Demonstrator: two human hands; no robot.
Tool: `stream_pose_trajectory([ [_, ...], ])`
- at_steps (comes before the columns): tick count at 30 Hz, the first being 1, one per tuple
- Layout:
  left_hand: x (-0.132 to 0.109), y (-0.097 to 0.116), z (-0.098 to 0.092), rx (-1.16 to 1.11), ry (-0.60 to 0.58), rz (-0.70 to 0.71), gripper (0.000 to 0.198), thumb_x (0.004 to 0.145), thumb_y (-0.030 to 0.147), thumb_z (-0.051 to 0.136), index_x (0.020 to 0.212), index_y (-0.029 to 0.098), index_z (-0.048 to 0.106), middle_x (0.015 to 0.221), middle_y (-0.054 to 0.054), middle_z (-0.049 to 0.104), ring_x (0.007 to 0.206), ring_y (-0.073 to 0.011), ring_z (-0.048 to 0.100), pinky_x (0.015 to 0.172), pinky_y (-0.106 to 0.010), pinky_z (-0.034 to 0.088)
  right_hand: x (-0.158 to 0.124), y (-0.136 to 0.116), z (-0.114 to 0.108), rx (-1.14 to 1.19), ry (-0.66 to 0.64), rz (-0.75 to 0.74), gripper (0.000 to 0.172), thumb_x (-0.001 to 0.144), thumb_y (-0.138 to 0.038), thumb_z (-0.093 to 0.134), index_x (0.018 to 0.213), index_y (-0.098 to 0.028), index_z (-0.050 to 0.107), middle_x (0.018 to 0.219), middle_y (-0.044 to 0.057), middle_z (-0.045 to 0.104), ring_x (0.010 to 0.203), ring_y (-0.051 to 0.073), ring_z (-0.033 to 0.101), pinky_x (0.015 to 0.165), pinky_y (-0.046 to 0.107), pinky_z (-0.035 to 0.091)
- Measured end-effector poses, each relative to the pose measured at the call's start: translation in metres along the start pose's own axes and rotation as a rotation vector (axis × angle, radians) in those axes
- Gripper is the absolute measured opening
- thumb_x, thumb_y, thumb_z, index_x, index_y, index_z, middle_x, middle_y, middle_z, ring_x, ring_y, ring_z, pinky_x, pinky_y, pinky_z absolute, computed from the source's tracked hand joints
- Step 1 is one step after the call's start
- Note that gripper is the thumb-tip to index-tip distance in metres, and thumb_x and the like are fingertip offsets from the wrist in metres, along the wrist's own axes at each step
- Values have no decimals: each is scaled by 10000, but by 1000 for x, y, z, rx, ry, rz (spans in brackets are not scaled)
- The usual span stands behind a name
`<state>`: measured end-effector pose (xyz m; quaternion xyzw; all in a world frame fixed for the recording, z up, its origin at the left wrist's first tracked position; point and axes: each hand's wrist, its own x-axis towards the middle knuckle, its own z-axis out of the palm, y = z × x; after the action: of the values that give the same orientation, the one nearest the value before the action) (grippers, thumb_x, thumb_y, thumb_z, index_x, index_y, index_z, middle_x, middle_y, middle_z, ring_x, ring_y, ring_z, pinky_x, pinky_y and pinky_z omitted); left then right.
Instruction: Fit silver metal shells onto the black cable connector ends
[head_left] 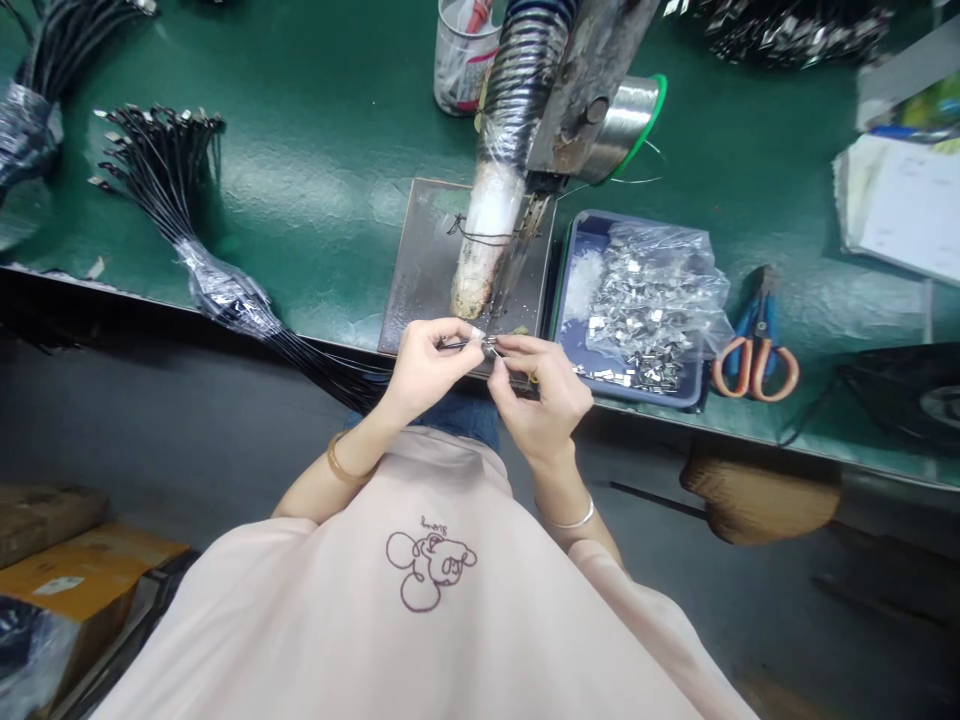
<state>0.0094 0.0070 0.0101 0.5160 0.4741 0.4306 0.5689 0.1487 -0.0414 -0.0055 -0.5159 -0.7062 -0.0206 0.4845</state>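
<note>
My left hand (435, 365) pinches the end of a black cable (452, 345) over the front edge of a dark plate (424, 260). Close against it, my right hand (544, 390) has thumb and index finger pressed round a small metal piece (490, 345) at the cable's tip; its exact shape is too small to tell. A white-wrapped tube (484, 235) and the tip of a metal fixture come down just beyond my fingertips. To the right sits a blue tray (630, 393) of small metal connectors (637, 300), partly in a plastic bag.
Bundled black cables (225, 285) lie left, trailing over the table's front edge. A solder wire spool (622, 125) and a clear cup (461, 55) stand behind. Orange-handled pliers (757, 345) lie right of the tray, papers (900, 200) farther right. Cardboard boxes (90, 570) are at lower left.
</note>
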Motion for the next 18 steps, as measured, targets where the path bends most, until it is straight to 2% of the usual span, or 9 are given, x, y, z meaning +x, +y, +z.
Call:
stream_pose_trajectory([
  [5,-2,-7,-1,63,-44,-26,119,663,236,641,625,133,687,564,25,571,542,-74,441,533,-199,358,-4,4,-2,20,-22,16,160,868,-88,651,854,-234,586,900,26,769,807,157,749,706,271,589],
  [11,-7,-8,-3,132,-137,16,142,736,247,630,684,127,686,553,29,542,531,-74,427,540,-210,350,0,1,-5,138,-107,226,93,910,-151,639,855,-223,617,863,9,751,795,145,735,711,257,584],
  [14,-10,-7,-6,116,-126,87,147,768,274,662,725,134,665,600,20,576,546,-77,457,550,-206,375,1,1,-6,239,-107,328,101,909,-166,636,828,-218,608,824,-11,729,750,125,715,672,233,577],
  [16,-11,-7,-9,62,-142,106,194,801,320,680,728,144,640,610,15,587,547,-81,478,556,-207,396,0,2,-6,278,-97,336,103,907,-168,633,821,-217,602,827,-10,729,749,127,716,660,235,578],
  [18,-12,-7,-11,-4,-214,76,299,838,399,682,686,154,604,560,22,553,513,-81,468,542,-213,399,-1,4,-5,252,-90,257,101,902,-166,638,821,-219,606,847,1,741,770,140,727,676,257,585],
])
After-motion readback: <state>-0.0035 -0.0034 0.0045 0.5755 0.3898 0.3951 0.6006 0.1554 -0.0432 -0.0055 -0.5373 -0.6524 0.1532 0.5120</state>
